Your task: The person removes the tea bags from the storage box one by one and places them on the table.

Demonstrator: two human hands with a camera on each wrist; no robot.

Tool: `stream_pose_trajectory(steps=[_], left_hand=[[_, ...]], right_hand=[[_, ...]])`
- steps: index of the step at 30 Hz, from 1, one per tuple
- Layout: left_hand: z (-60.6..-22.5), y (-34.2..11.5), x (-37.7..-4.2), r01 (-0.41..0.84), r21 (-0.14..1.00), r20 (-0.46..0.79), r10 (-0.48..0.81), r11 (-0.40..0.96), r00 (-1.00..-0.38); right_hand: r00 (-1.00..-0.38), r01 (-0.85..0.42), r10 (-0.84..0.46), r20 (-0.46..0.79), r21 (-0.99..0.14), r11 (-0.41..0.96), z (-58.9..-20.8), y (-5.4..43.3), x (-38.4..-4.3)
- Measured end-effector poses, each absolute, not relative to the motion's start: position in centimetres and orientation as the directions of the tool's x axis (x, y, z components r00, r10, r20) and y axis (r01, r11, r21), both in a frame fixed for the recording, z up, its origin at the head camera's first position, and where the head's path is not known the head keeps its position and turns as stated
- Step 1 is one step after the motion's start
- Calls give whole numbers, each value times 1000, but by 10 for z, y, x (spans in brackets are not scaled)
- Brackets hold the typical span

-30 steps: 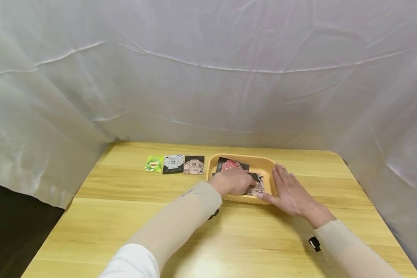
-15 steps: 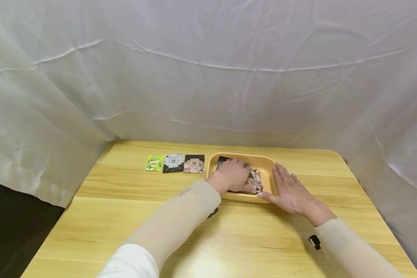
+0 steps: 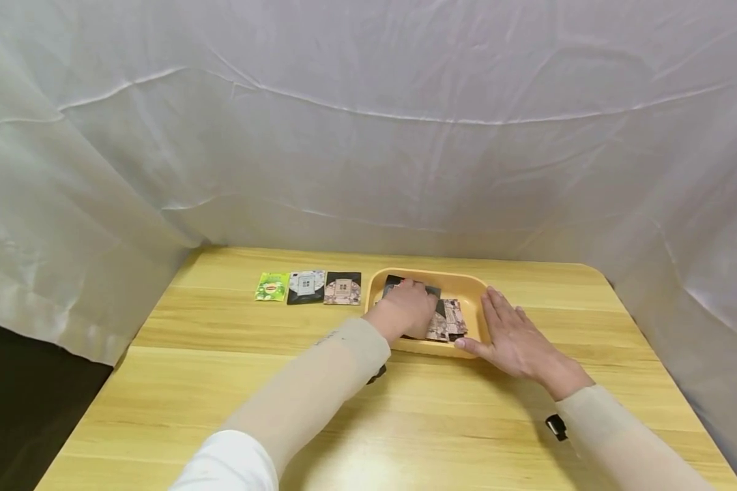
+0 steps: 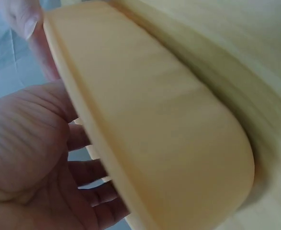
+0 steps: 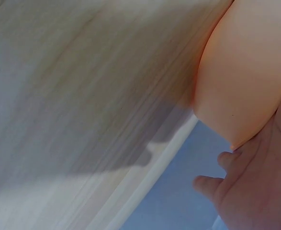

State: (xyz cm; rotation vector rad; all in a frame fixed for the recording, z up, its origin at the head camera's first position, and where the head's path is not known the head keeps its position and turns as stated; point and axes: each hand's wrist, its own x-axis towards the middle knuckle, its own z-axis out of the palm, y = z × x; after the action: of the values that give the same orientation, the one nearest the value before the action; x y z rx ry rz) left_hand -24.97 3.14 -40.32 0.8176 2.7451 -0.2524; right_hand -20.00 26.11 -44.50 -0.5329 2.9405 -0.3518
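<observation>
A yellow plastic basket (image 3: 467, 281) stands on the table with several flat tea sachets (image 3: 456, 315) in it, black with pink and floral prints. My left hand (image 3: 407, 307) reaches down into its left half among the sachets. In the left wrist view the left hand (image 4: 30, 148) has its spread fingers behind the basket's rim; their tips are hidden, so a grip on a sachet cannot be made out. My right hand (image 3: 516, 341) lies with straight fingers along the basket's right end, thumb at the front corner. The right wrist view shows its palm (image 5: 262, 182) against the basket wall.
Left of the basket lie three sachets in a row: a green one (image 3: 271, 287), a black-and-white one (image 3: 306, 287) and a black-and-pink one (image 3: 342, 288). The wooden table (image 3: 405, 416) is backed by pale hanging cloth (image 3: 368, 170).
My left hand has drawn back slightly leftward within the basket, and its pointing index finger has bent down. The sachets under it have shifted and spread. The right hand has stayed in place.
</observation>
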Motion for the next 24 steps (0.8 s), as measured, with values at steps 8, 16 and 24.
stream_pose_trajectory(steps=[8,16,24], left_hand=[[-399,19,-251,524,-72,-343,472,849,-812],[-401,14,-252,541,-94,-362,477,836,-801],[-407,9,-252,522,-39,-350,478,852,-806]], right_hand=[[-937,-304,-337,-95,-253,918,-446,260,-200],[-934,-311,-340,-104,-229,923,-442,259,-200],[-932,-317,-345,-115,-209,925,-439,259,-199]])
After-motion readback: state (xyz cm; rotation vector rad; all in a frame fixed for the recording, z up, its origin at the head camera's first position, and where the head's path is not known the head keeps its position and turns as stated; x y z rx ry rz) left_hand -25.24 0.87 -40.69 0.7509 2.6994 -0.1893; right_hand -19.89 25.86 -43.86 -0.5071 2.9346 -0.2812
